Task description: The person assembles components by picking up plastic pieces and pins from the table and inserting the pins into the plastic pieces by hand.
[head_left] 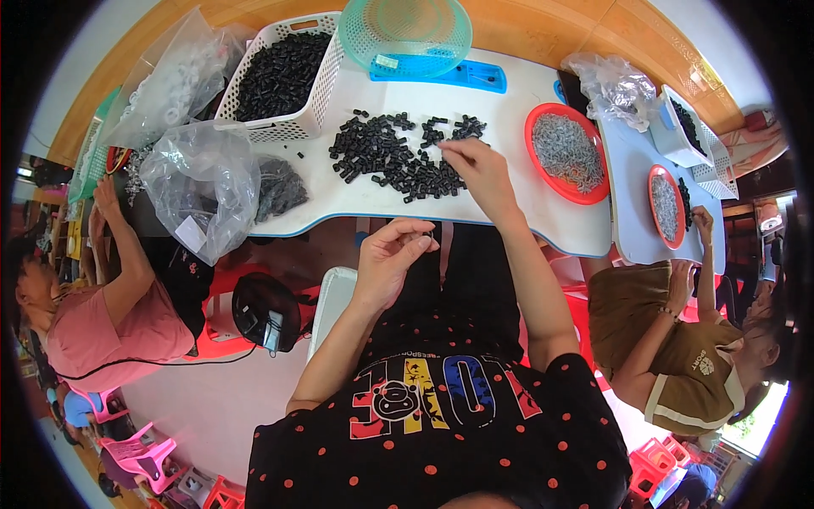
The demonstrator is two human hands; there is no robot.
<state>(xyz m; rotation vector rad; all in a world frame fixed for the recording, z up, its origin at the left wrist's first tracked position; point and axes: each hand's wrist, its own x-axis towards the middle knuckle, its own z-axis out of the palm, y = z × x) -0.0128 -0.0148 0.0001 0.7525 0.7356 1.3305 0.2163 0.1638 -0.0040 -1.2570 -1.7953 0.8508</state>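
Small black plastic pieces (pixel 373 146) lie in a loose spread on the white table (pixel 297 191). My right hand (pixel 483 176) is over the right part of that spread, its thumb and index finger pinched together. Whatever sits between those fingertips is too small to make out. My left hand (pixel 394 259) is held just off the table's near edge, fingers curled and thumb pressed against them. Something tiny may be at its fingertips, but I cannot tell what. To the right of my right hand stands a red round tray (pixel 538 161) full of small grey-silver pieces (pixel 566 151).
A white basket (pixel 315 110) heaped with black pieces stands at the back left, beside clear plastic bags (pixel 203 182). Behind the spread, a teal sieve basket (pixel 407 34) rests on a blue tray (pixel 483 78). People work at both sides, the right one at an adjoining table (pixel 632 216).
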